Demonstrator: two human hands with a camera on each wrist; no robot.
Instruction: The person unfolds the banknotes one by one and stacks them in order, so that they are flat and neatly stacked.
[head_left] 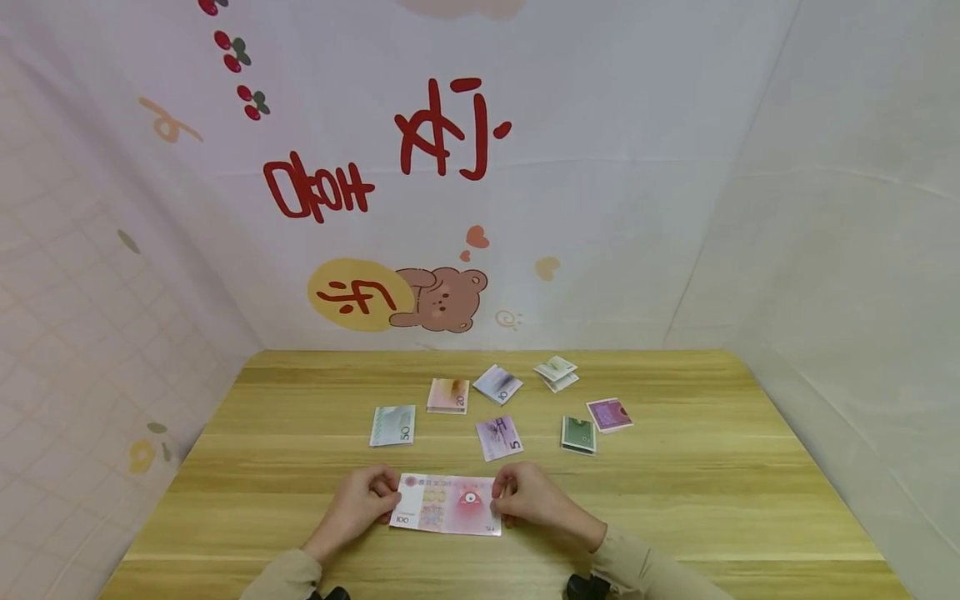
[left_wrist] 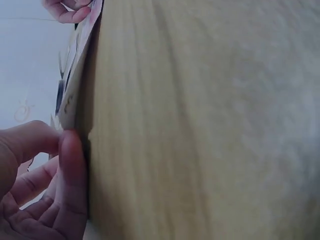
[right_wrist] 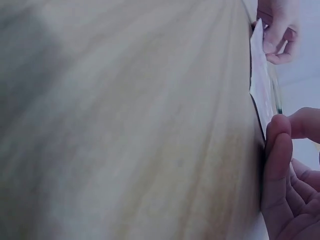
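A pink 100 banknote [head_left: 447,505] lies spread out near the front of the table, with a crease across its middle. My left hand [head_left: 362,504] pinches its left end between thumb and fingers. At the other end my right hand [head_left: 531,498] pinches the edge the same way. In the left wrist view the left hand [left_wrist: 42,175] holds the note's edge just above the wood. Seen from the right wrist, the note [right_wrist: 261,75] stretches between both hands, bent slightly at the crease.
Behind the hands lie several folded notes: a green 50 [head_left: 393,426], a brown 20 [head_left: 447,396], a bluish 10 [head_left: 498,384], a purple 5 [head_left: 499,437], a dark green one [head_left: 578,434], a magenta one [head_left: 610,414] and a pale one [head_left: 557,372]. White cloth walls [head_left: 600,208] surround the table.
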